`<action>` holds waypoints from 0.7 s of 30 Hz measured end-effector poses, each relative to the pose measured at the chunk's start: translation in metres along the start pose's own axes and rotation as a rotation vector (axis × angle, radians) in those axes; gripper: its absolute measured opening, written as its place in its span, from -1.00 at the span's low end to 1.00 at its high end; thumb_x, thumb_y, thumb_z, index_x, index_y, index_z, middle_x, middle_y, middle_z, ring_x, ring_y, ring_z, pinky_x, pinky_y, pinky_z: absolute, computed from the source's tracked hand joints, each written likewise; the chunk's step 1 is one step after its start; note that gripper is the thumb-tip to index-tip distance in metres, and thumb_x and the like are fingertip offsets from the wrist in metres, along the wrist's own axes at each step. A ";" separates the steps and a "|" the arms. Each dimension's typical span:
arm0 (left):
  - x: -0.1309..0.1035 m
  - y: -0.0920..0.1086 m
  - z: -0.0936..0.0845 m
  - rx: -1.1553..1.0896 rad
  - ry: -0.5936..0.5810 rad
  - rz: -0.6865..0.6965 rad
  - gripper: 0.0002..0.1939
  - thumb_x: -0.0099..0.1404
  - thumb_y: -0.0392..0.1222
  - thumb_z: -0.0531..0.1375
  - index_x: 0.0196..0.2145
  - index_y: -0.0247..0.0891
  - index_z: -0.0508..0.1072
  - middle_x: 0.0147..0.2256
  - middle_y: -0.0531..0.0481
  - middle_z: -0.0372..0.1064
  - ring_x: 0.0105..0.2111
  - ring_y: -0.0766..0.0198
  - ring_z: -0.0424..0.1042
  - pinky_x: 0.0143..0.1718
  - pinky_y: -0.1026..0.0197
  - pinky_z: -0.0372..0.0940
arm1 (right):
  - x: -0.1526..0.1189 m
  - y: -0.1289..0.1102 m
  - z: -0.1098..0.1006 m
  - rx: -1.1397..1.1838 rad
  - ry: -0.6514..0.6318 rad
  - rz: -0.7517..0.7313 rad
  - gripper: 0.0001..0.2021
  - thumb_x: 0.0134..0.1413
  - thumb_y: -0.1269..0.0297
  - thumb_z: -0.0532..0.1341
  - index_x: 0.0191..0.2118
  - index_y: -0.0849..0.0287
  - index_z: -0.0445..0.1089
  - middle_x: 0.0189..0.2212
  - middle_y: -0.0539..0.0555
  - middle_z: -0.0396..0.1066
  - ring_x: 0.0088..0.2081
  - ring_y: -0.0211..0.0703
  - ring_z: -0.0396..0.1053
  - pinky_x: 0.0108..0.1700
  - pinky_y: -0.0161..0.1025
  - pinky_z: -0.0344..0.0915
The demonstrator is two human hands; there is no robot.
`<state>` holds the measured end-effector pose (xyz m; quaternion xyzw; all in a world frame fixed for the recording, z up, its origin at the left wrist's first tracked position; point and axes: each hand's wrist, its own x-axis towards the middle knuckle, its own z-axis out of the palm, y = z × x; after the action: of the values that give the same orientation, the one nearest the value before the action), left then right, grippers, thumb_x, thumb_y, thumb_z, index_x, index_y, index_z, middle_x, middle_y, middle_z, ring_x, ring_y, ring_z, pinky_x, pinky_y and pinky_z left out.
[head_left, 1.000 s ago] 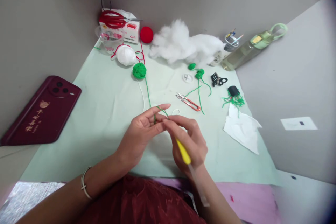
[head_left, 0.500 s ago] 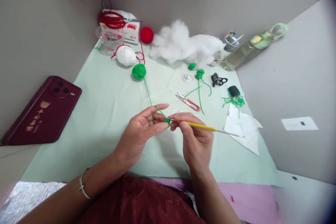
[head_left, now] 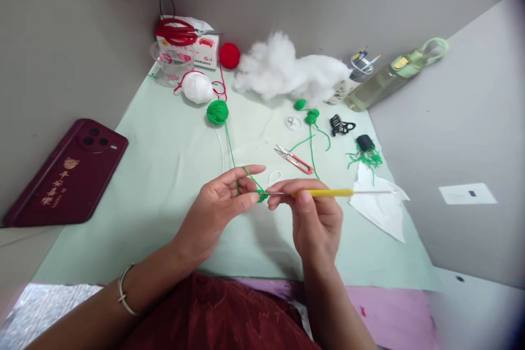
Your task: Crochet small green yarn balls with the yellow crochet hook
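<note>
Green in colour, a small worked piece [head_left: 262,197] is being pinched at the fingertips of the left hand [head_left: 209,208], above the near half of the table [head_left: 159,197]. The thumb is being pressed against it, while the index finger is being stretched out and a green strand [head_left: 230,145] is being carried over that finger. The strand is being led back across the table to a green ball [head_left: 217,112], which is lying well apart from both hands.

A yellow-handled hook [head_left: 328,193] is being gripped by the right hand [head_left: 315,221], with the fingers closed around the handle. The hook is being held almost level, and its thin metal tip is being kept at the small worked piece, between the two hands. Whether a stitch is being caught by the tip cannot be told at this size.

Just beyond the right hand, orange-handled snips [head_left: 304,166] are lying on the table with their blades apart. Near them, green worked bits [head_left: 312,115] with loose tails are lying, and a black hair clip [head_left: 337,124] is resting to their right. White stuffing [head_left: 287,68] is being heaped along the back, between a red ball [head_left: 229,56] and a pen cup [head_left: 344,89]. A white ball [head_left: 197,87] is lying near the green ball.
</note>
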<state>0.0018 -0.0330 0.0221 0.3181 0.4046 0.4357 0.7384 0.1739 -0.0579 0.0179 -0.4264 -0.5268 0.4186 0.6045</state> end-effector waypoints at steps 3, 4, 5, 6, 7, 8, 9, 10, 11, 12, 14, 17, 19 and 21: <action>-0.001 0.000 0.000 0.049 0.022 0.044 -0.67 0.25 -0.23 0.43 -0.02 -0.04 0.69 -0.33 0.10 0.39 -0.24 0.28 0.39 -0.07 0.22 0.29 | -0.004 -0.003 -0.001 -0.225 -0.017 -0.148 -0.77 0.46 0.39 0.13 -0.06 0.06 0.55 -0.19 0.08 0.63 -0.27 -0.15 0.59 -0.22 -0.12 0.57; -0.001 0.000 0.001 0.071 0.035 0.062 -0.68 0.25 -0.24 0.43 -0.03 -0.05 0.69 -0.34 0.10 0.39 -0.24 0.28 0.39 -0.07 0.22 0.29 | -0.006 -0.003 -0.001 -0.299 -0.037 -0.205 -0.76 0.45 0.42 0.13 -0.04 0.06 0.54 -0.19 0.08 0.63 -0.24 -0.13 0.59 -0.19 -0.11 0.56; -0.002 0.000 0.001 0.088 0.047 0.079 -0.69 0.25 -0.26 0.43 -0.04 -0.06 0.69 -0.34 0.11 0.40 -0.25 0.28 0.39 -0.06 0.22 0.28 | -0.008 -0.002 -0.001 -0.372 -0.063 -0.263 -0.75 0.43 0.45 0.13 -0.01 0.05 0.54 -0.19 0.08 0.63 -0.21 -0.11 0.59 -0.17 -0.10 0.56; -0.002 -0.001 0.002 0.092 0.053 0.090 -0.70 0.24 -0.26 0.44 -0.05 -0.08 0.69 -0.35 0.11 0.40 -0.25 0.29 0.39 -0.06 0.22 0.27 | -0.010 -0.001 0.000 -0.456 -0.082 -0.322 -0.73 0.41 0.47 0.14 0.01 0.03 0.53 -0.18 0.08 0.63 -0.19 -0.11 0.59 -0.16 -0.11 0.56; -0.002 -0.001 0.003 0.077 0.053 0.090 -0.69 0.23 -0.26 0.45 -0.05 -0.09 0.68 -0.36 0.11 0.41 -0.26 0.29 0.39 -0.07 0.22 0.27 | -0.011 0.001 0.000 -0.546 -0.092 -0.374 -0.71 0.38 0.49 0.17 0.04 0.01 0.54 -0.16 0.08 0.63 -0.17 -0.10 0.59 -0.15 -0.12 0.55; -0.002 -0.002 0.004 0.039 0.044 0.070 -0.66 0.22 -0.24 0.46 -0.03 -0.10 0.67 -0.36 0.12 0.41 -0.27 0.29 0.38 -0.08 0.22 0.27 | -0.013 0.003 0.001 -0.633 -0.087 -0.424 -0.68 0.35 0.50 0.20 0.05 -0.01 0.55 -0.14 0.09 0.62 -0.15 -0.09 0.59 -0.15 -0.13 0.55; -0.002 -0.002 0.005 -0.017 0.023 0.030 -0.62 0.21 -0.21 0.48 0.00 -0.11 0.66 -0.37 0.12 0.42 -0.29 0.30 0.38 -0.10 0.22 0.27 | -0.015 0.005 0.002 -0.700 -0.078 -0.460 -0.66 0.32 0.52 0.23 0.06 -0.04 0.57 -0.11 0.09 0.61 -0.13 -0.09 0.58 -0.14 -0.14 0.54; -0.001 -0.003 0.005 -0.085 -0.009 -0.028 -0.58 0.20 -0.18 0.49 0.03 -0.13 0.64 -0.37 0.11 0.44 -0.30 0.30 0.38 -0.12 0.22 0.27 | -0.015 0.006 0.002 -0.738 -0.066 -0.479 -0.64 0.30 0.52 0.25 0.05 -0.06 0.58 -0.09 0.09 0.60 -0.11 -0.08 0.57 -0.14 -0.15 0.54; -0.001 -0.004 0.005 -0.154 -0.045 -0.093 -0.55 0.20 -0.16 0.49 0.05 -0.15 0.63 -0.36 0.09 0.46 -0.31 0.30 0.38 -0.14 0.22 0.28 | -0.015 0.007 0.003 -0.751 -0.053 -0.485 -0.64 0.29 0.53 0.27 0.04 -0.08 0.59 -0.07 0.09 0.59 -0.10 -0.08 0.57 -0.14 -0.15 0.53; 0.000 -0.004 0.005 -0.216 -0.076 -0.149 -0.55 0.21 -0.15 0.48 0.06 -0.18 0.63 -0.36 0.08 0.46 -0.33 0.32 0.36 -0.15 0.22 0.28 | -0.014 0.007 0.004 -0.727 -0.037 -0.469 -0.65 0.30 0.52 0.26 0.03 -0.07 0.60 -0.08 0.09 0.59 -0.10 -0.08 0.56 -0.14 -0.14 0.53; 0.002 -0.005 0.003 -0.291 -0.097 -0.208 -0.58 0.23 -0.17 0.47 0.05 -0.21 0.65 -0.39 0.08 0.44 -0.37 0.35 0.33 -0.13 0.22 0.29 | -0.010 0.005 0.004 -0.585 0.010 -0.380 -0.72 0.37 0.48 0.21 -0.01 -0.02 0.59 -0.17 0.09 0.59 -0.18 -0.10 0.55 -0.19 -0.13 0.52; 0.003 -0.004 0.003 -0.256 -0.046 -0.158 -0.62 0.24 -0.22 0.45 0.04 -0.19 0.66 -0.39 0.10 0.43 -0.34 0.34 0.34 -0.07 0.21 0.28 | -0.002 0.002 0.006 -0.287 0.060 -0.191 -0.79 0.43 0.36 0.16 -0.12 0.06 0.58 -0.29 0.07 0.57 -0.33 -0.14 0.51 -0.28 -0.11 0.51; 0.002 -0.005 0.004 -0.179 -0.031 -0.096 -0.63 0.23 -0.23 0.45 0.02 -0.16 0.66 -0.33 0.08 0.47 -0.26 0.30 0.39 -0.03 0.20 0.27 | 0.002 0.001 0.008 -0.203 0.036 -0.131 -0.80 0.42 0.31 0.19 -0.17 0.07 0.59 -0.28 0.08 0.59 -0.32 -0.12 0.52 -0.28 -0.11 0.51; 0.000 -0.005 0.006 -0.118 -0.029 -0.039 -0.63 0.23 -0.23 0.46 0.00 -0.11 0.67 -0.31 0.08 0.48 -0.21 0.28 0.41 -0.01 0.21 0.27 | 0.003 0.001 0.010 -0.228 0.017 -0.141 -0.82 0.40 0.33 0.21 -0.16 0.06 0.61 -0.26 0.08 0.62 -0.27 -0.11 0.54 -0.26 -0.12 0.52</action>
<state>0.0089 -0.0355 0.0204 0.2724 0.3738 0.4397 0.7699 0.1637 -0.0541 0.0189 -0.4577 -0.5944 0.3091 0.5845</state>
